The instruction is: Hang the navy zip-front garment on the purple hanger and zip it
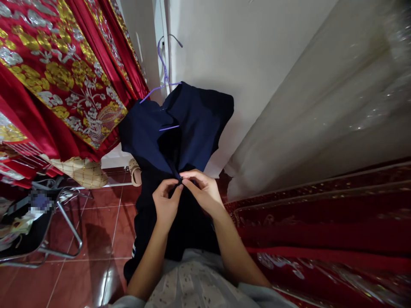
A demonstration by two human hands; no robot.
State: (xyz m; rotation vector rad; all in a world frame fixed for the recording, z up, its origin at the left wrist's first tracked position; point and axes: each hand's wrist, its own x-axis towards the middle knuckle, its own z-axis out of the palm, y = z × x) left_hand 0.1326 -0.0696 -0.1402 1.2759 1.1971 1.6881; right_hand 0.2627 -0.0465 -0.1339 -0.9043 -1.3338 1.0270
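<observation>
A dark navy garment (199, 124) hangs on a purple wire hanger (165, 70) in front of me. Its front gapes at the chest, where the hanger's lower bar shows through. Just below that gap, my left hand (166, 199) pinches the left front edge between thumb and fingertips. Close beside it, my right hand (203, 190) pinches the other edge, the fingertips of both hands almost meeting. A small dark fastening seems to lie between them, too small to make out. Below my hands the cloth falls in black shadow.
Red fabric with gold and silver decoration (64, 77) hangs at the left. A metal-framed chair (69, 226) with items on it stands lower left, near a beige clog (135, 173). Translucent plastic covering (305, 119) and dark red cloth (321, 226) fill the right. The floor is red tile (99, 239).
</observation>
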